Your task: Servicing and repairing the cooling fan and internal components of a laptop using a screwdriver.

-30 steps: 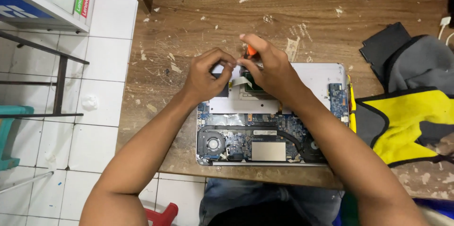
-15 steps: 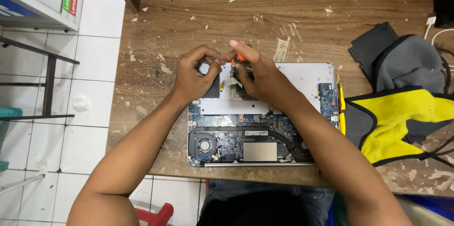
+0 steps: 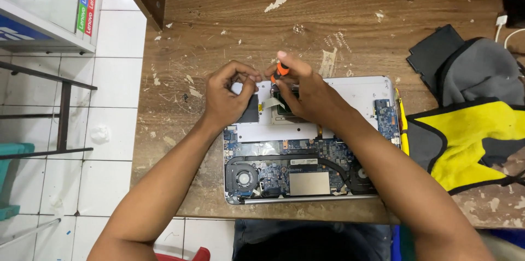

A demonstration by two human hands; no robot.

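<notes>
We had an opened laptop (image 3: 311, 151) lying bottom side up on the worn wooden table (image 3: 229, 15), its circuit board, round fan (image 3: 242, 176) and curved black heat pipe exposed along the near edge. Our right hand (image 3: 306, 94) was curled tight around a small screwdriver with an orange handle (image 3: 280, 69), only the orange top showing between thumb and fingers, the tip hidden under the hand over the far half of the laptop. Our left hand (image 3: 229, 94) rested just beside it on the laptop's far left corner, fingers bent in and pinched narrow near a pale strip; we could not tell whether they gripped anything. The two hands nearly touched at the fingertips. To the right of the laptop lay a yellow, grey and black cloth bag (image 3: 470, 130), touching a flat black pad (image 3: 432, 48) behind it.
</notes>
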